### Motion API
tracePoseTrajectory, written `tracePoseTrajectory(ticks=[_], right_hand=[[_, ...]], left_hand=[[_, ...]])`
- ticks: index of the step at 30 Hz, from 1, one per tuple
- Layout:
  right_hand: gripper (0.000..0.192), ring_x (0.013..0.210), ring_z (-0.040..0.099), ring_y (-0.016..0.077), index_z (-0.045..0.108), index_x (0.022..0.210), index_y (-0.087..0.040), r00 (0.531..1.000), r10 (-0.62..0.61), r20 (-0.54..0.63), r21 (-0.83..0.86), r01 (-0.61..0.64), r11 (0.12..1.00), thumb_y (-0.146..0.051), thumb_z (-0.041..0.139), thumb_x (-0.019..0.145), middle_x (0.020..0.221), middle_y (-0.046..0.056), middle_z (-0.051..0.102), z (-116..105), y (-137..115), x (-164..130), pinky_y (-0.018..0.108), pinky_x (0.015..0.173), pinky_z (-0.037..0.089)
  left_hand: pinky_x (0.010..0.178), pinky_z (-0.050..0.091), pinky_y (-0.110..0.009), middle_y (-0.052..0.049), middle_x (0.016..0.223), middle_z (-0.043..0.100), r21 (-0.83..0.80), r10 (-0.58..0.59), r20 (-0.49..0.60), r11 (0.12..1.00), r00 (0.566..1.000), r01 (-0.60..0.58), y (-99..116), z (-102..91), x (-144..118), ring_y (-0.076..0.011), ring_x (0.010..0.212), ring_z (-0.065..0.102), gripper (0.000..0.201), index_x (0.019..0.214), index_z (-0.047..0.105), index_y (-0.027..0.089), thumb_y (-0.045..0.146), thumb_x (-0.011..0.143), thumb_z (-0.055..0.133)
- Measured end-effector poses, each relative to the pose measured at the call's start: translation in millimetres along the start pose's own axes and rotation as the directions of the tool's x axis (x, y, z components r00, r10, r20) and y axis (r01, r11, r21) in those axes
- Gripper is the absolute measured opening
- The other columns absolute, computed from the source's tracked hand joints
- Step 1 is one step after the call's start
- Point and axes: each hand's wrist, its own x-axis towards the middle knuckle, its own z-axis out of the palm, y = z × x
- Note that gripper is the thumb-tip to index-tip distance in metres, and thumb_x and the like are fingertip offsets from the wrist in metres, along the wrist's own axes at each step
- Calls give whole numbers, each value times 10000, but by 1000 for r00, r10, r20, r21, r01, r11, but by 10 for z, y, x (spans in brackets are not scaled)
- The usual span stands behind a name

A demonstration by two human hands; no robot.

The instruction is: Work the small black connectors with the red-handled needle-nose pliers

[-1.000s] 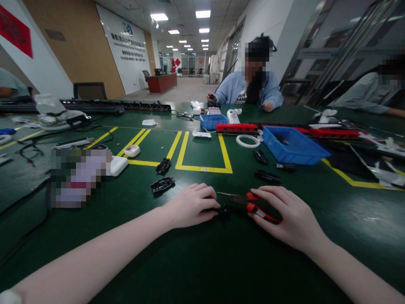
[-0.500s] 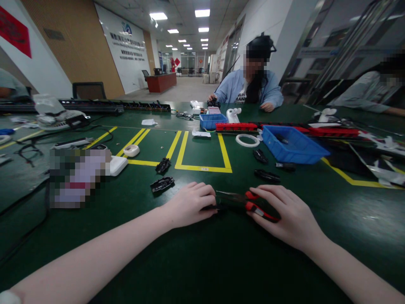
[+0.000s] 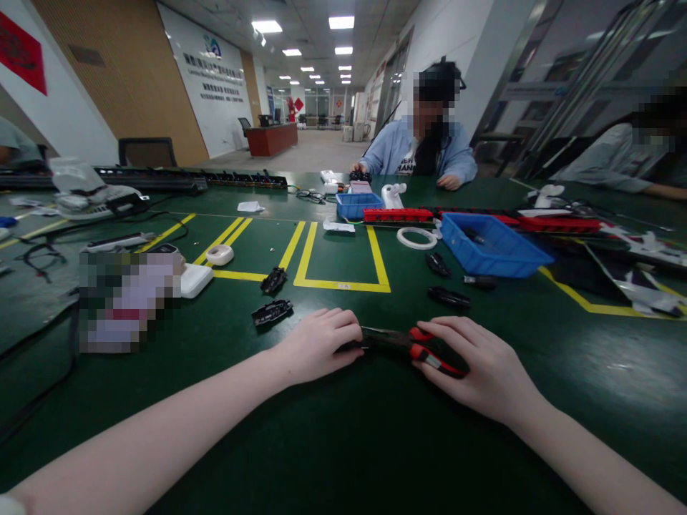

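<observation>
- Pliers (image 3: 413, 343), red/black handles, lie flat on green table (image 3: 343, 443), just in front of the person, btwn both hands.
- Long axis runs L–R: nose twd left hand (image 3: 322, 343), handles under right hand (image 3: 483, 372).
- Right hand curled over handles, seems to grip them.
- Left hand loosely fisted, knuckles down at nose end; can't tell if it pinches anything.
- Small black part (image 3: 273, 312) near, left of left hand.

The pliers (image 3: 413, 345) have red-and-black handles and dark metal jaws. They lie flat on the green table, handles under the right hand's (image 3: 477, 368) fingers, jaws pointing left to the left hand (image 3: 319, 343). A small dark part sits at the jaw tips, mostly hidden under the left fingers.
</observation>
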Motion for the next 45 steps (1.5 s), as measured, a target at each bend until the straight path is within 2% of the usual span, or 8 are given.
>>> tracePoseTrajectory(ticks=[13,20,33,45], right_hand=[[337,890,691,218,615,1164,-223,993,91,74,109,-99,989,-373,630,863,1067,76,695,31,-4,-27,332,732,585],[364,921,685,218,608,1186,-221,995,78,69,101,-85,991,-371,651,857,1094,75,691,28,-2,-32,339,761,586],[346,900,694,225,607,1175,-226,989,105,108,138,-119,983,-368,639,860,1077,81,698,15,-35,-6,352,740,597],[334,895,686,223,591,1173,-216,992,87,92,114,-97,989,-358,621,872,1070,87,689,36,-44,-13,342,733,588]], left_hand=[[775,465,-327,-39,1051,611,17,-2,-21,1000,1000,2,-20,17,-9,-190,908,584,74,994,621,191,256,960,614],[766,455,-324,-36,1024,620,-57,-18,-15,998,1000,17,7,-45,-2,-186,892,590,181,964,645,198,368,976,586],[744,471,-308,-39,1015,619,-59,-21,-12,998,1000,20,-9,-8,10,-179,883,581,136,919,623,185,307,969,593],[749,468,-313,-33,1017,608,-68,-34,-5,997,999,33,-30,4,10,-184,889,581,132,927,605,180,307,963,610]])
